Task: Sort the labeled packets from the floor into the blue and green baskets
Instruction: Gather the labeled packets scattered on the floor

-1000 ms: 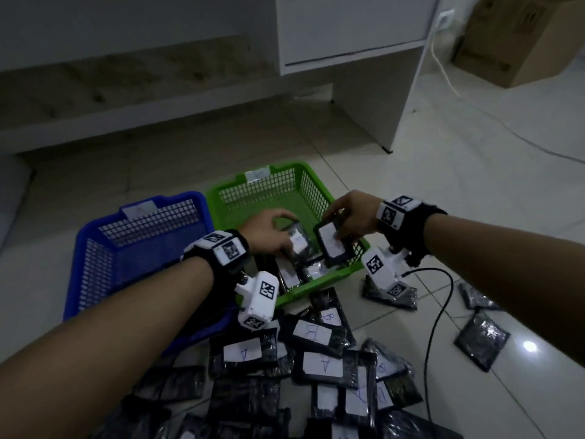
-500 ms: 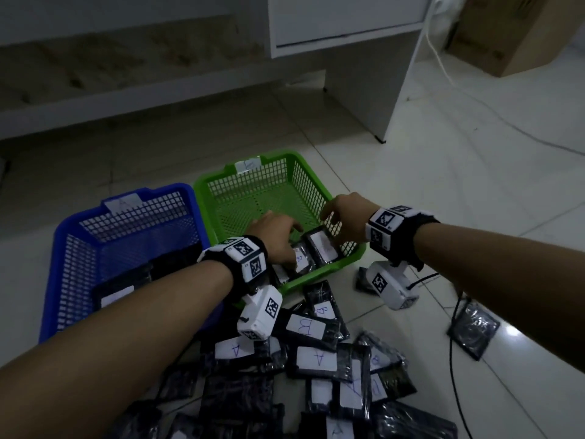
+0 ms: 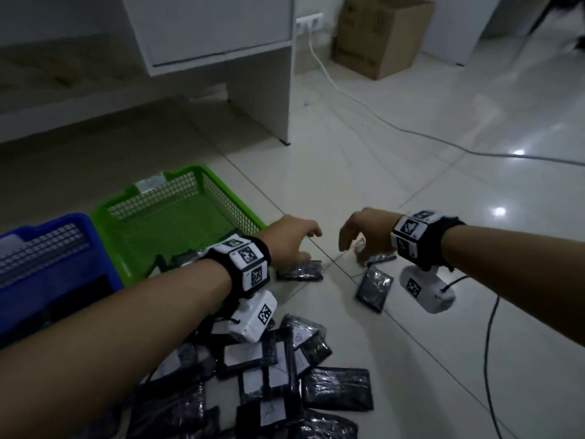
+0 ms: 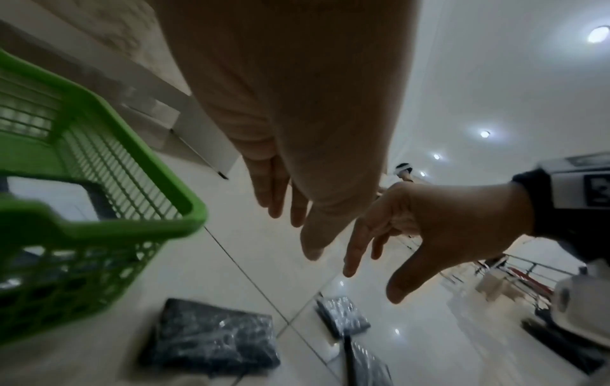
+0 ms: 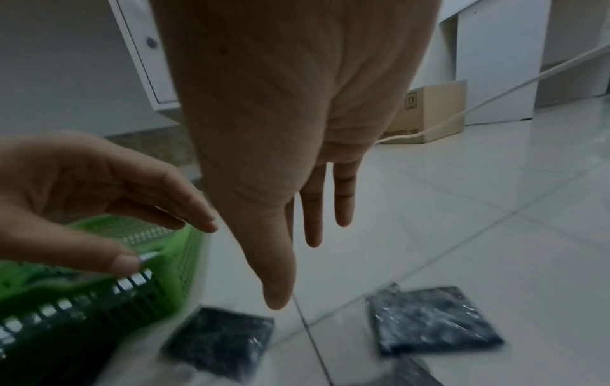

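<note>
My left hand (image 3: 305, 243) hovers open and empty just past the right corner of the green basket (image 3: 221, 198), above a black packet (image 3: 300, 270) lying on the tiles. To its right, my right hand (image 3: 353, 243) hangs open and empty, fingers pointing down over another packet (image 3: 381, 258). A third black packet (image 3: 375, 288) lies below it. In the wrist views the left fingers (image 4: 280, 206) and right fingers (image 5: 312, 224) are straight and hold nothing. Dark packets (image 3: 182, 259) lie in the green basket's near end. The blue basket (image 3: 47, 245) is at far left.
A pile of black packets with white labels (image 3: 269, 372) covers the floor near me. A black cable (image 3: 489, 340) runs along the right. A white cabinet (image 3: 262, 99), a white cord (image 3: 364, 106) and a cardboard box (image 3: 380, 36) stand further back.
Both hands let go of the packets they held over the green basket and moved right, out over the floor tiles. The head view swung right and up.
</note>
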